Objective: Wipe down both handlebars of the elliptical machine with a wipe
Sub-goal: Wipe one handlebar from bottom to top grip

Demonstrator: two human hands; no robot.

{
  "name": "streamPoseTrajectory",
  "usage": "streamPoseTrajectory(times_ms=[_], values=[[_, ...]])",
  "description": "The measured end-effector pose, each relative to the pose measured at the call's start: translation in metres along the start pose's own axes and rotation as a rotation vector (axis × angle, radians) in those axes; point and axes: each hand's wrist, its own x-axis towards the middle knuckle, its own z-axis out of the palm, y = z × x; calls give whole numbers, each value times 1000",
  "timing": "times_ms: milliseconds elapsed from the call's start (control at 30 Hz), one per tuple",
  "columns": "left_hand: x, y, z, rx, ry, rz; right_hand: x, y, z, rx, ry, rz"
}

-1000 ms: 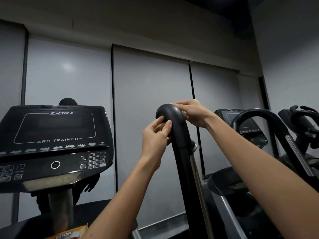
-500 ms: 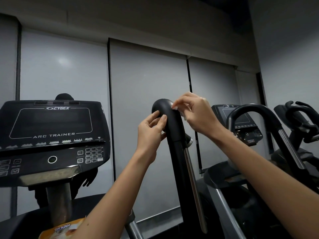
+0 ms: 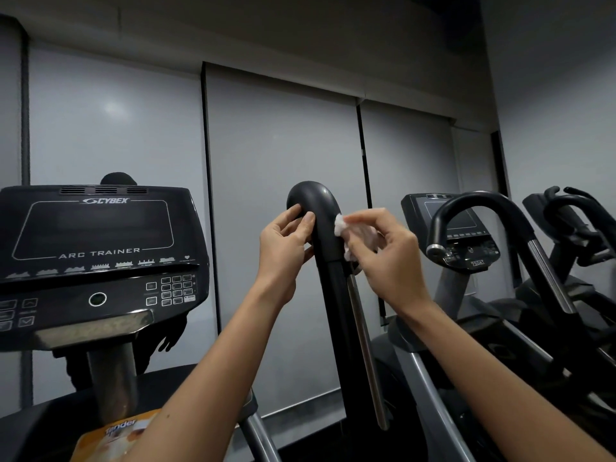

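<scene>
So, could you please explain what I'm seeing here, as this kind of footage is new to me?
Certainly. No robot here: a person wears one camera on the head, so both bare arms are theirs. The left hand holds the curved top of a black handlebar; the right hand pinches a white wipe against its side. The machine's console at left reads "Arc Trainer". An orange packet shows at the bottom edge, and a similar machine stands to the right.

Console [image 3: 96, 248] w/ CYBEX, ARC TRAINER lettering sitting at left. Orange pkt [image 3: 110, 438] lying below it, btm edge, partly cut off. 2nd console [image 3: 463, 248] standing at right, further back. Grey wall panels [image 3: 280, 195] running behind.
</scene>
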Motion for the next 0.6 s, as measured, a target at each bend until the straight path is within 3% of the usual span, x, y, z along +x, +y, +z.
streamPoseTrajectory(times_ms=[67, 200, 367, 467, 600], values=[[0, -1, 0, -4, 0, 1, 8, 0, 9, 201, 112, 211], [1, -1, -1, -6, 0, 3, 21, 2, 21, 379, 256, 501], [0, -1, -1, -15, 3, -2, 15, 9, 21, 491, 192, 787], [1, -1, -1, -17, 2, -6, 3, 11, 15, 539, 121, 869], [1, -1, -1, -19, 2, -9, 7, 1, 10, 631, 197, 824]])
